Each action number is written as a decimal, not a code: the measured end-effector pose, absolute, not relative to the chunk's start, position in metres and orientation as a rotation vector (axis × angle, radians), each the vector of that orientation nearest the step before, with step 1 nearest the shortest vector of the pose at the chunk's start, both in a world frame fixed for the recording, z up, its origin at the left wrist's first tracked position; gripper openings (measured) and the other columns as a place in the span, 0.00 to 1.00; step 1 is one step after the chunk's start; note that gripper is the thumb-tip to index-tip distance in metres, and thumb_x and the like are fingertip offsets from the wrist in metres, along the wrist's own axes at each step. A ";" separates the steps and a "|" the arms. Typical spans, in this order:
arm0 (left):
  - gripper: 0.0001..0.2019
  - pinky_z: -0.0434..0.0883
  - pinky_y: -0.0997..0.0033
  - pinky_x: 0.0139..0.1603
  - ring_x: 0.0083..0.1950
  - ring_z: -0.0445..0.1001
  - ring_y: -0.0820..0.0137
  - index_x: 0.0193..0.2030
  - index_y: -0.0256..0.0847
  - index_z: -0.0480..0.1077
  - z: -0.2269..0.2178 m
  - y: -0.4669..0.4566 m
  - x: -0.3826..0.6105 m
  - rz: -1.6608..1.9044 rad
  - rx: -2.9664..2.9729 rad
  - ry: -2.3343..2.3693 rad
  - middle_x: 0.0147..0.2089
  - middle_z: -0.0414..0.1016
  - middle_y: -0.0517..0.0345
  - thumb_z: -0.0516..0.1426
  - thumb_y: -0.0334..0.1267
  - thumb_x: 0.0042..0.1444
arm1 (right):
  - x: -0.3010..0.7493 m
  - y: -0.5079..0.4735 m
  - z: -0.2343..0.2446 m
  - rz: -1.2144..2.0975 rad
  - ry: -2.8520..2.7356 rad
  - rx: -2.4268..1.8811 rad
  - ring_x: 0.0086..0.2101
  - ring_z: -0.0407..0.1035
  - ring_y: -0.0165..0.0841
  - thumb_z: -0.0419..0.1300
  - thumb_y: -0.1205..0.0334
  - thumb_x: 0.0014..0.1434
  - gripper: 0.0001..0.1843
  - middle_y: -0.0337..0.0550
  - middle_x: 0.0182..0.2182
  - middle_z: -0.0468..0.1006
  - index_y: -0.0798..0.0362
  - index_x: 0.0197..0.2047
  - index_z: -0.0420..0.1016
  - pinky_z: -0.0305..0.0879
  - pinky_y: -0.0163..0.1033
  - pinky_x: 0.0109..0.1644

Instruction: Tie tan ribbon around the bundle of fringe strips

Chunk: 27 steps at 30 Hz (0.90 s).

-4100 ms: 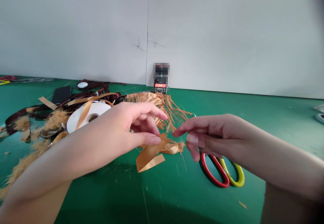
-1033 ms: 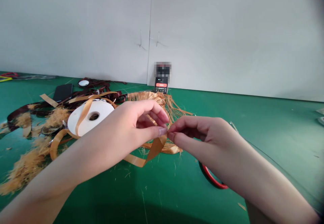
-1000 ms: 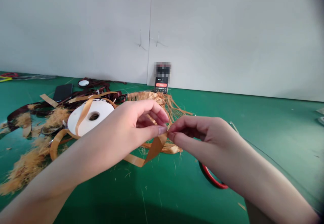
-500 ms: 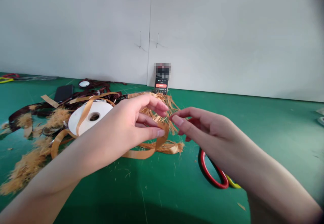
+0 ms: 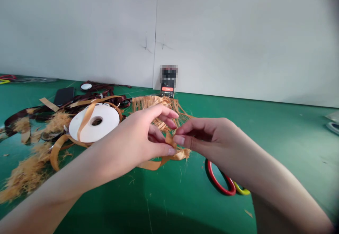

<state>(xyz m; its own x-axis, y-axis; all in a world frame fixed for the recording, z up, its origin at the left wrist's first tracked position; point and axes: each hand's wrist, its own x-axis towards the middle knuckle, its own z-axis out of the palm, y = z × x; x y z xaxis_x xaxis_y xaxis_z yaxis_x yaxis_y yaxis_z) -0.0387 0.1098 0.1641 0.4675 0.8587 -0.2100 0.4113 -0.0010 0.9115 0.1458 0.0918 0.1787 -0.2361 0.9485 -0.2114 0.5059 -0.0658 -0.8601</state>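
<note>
A tan ribbon (image 5: 150, 165) runs from the left up into my two hands. My left hand (image 5: 150, 135) has its thumb pressed against the ribbon's end part, with the upper fingers curved above it. Thumb and forefinger of my right hand (image 5: 201, 135) pinch the ribbon's tip beside the left fingertips. Behind the hands lie bundles of frayed tan ribbon strands (image 5: 159, 103), partly hidden. To the left, a white spool (image 5: 76, 124) with tan ribbon across it lies flat on the green table (image 5: 169, 205).
Scissors with red handles (image 5: 219, 183) lie under my right forearm, a yellow handle (image 5: 241, 189) beside them. Tan fluff (image 5: 29, 174) and dark brown ribbon (image 5: 16, 115) spread at left. A phone (image 5: 167, 82) leans on the white wall panel (image 5: 238, 43); a dark phone-like slab (image 5: 64, 96) lies behind the spool.
My right hand has moved down and slightly left, and its thumb and forefinger now pinch the ribbon's tip. My left hand has shifted slightly lower, still on the ribbon.
</note>
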 end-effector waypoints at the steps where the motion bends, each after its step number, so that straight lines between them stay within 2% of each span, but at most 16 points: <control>1: 0.24 0.73 0.71 0.34 0.42 0.79 0.65 0.52 0.56 0.64 0.164 0.110 -0.038 0.488 1.618 1.129 0.48 0.77 0.61 0.66 0.45 0.49 | 0.146 0.092 0.179 1.232 -1.750 -1.560 0.29 0.69 0.31 0.60 0.58 0.56 0.08 0.38 0.27 0.77 0.50 0.28 0.77 0.63 0.36 0.33; 5: 0.27 0.71 0.72 0.32 0.38 0.79 0.65 0.54 0.55 0.63 0.166 0.108 -0.039 0.442 1.641 1.148 0.33 0.79 0.65 0.66 0.45 0.48 | 0.148 0.094 0.179 1.181 -1.729 -1.550 0.27 0.64 0.28 0.62 0.57 0.54 0.09 0.35 0.23 0.73 0.51 0.25 0.76 0.60 0.35 0.31; 8: 0.27 0.69 0.75 0.29 0.34 0.78 0.67 0.54 0.55 0.64 0.167 0.107 -0.039 0.442 1.649 1.170 0.28 0.78 0.67 0.66 0.42 0.48 | 0.149 0.094 0.178 1.136 -1.715 -1.579 0.26 0.62 0.27 0.62 0.55 0.54 0.10 0.33 0.21 0.72 0.50 0.24 0.75 0.58 0.34 0.30; 15: 0.25 0.68 0.78 0.27 0.32 0.78 0.70 0.53 0.54 0.66 0.168 0.107 -0.037 0.477 1.647 1.154 0.28 0.77 0.68 0.66 0.39 0.47 | 0.151 0.095 0.177 1.066 -1.762 -1.645 0.25 0.59 0.26 0.60 0.58 0.55 0.11 0.32 0.20 0.68 0.50 0.23 0.73 0.54 0.33 0.29; 19: 0.25 0.71 0.78 0.28 0.33 0.78 0.72 0.53 0.54 0.66 0.165 0.109 -0.038 0.496 1.648 1.115 0.42 0.78 0.65 0.66 0.38 0.47 | 0.150 0.095 0.177 1.015 -1.783 -1.681 0.24 0.58 0.26 0.60 0.61 0.56 0.10 0.31 0.20 0.67 0.50 0.24 0.73 0.52 0.33 0.28; 21: 0.25 0.73 0.77 0.31 0.35 0.78 0.72 0.53 0.54 0.66 0.162 0.111 -0.038 0.506 1.649 1.093 0.45 0.77 0.65 0.66 0.38 0.48 | 0.150 0.096 0.177 0.990 -1.803 -1.693 0.24 0.57 0.25 0.59 0.63 0.56 0.10 0.31 0.20 0.67 0.50 0.23 0.72 0.52 0.33 0.28; 25: 0.20 0.75 0.76 0.40 0.40 0.79 0.72 0.51 0.53 0.69 0.159 0.113 -0.038 0.526 1.660 1.067 0.39 0.78 0.67 0.65 0.40 0.50 | 0.149 0.096 0.177 0.975 -1.824 -1.698 0.24 0.57 0.26 0.59 0.63 0.57 0.11 0.32 0.20 0.66 0.51 0.23 0.72 0.52 0.34 0.28; 27: 0.16 0.74 0.76 0.41 0.41 0.79 0.72 0.49 0.53 0.71 0.160 0.114 -0.037 0.546 1.664 1.082 0.37 0.79 0.67 0.64 0.43 0.52 | 0.149 0.096 0.176 0.980 -1.830 -1.700 0.24 0.58 0.26 0.58 0.62 0.57 0.11 0.32 0.20 0.66 0.51 0.23 0.71 0.53 0.34 0.28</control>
<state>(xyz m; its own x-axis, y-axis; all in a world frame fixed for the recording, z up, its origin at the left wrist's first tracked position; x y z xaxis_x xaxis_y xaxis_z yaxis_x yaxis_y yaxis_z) -0.0373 0.1139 0.1597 0.4907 0.8584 -0.1494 0.3897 -0.0629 0.9188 0.1494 0.0959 0.1764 -0.1355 0.9812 -0.1371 0.6576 -0.0144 -0.7532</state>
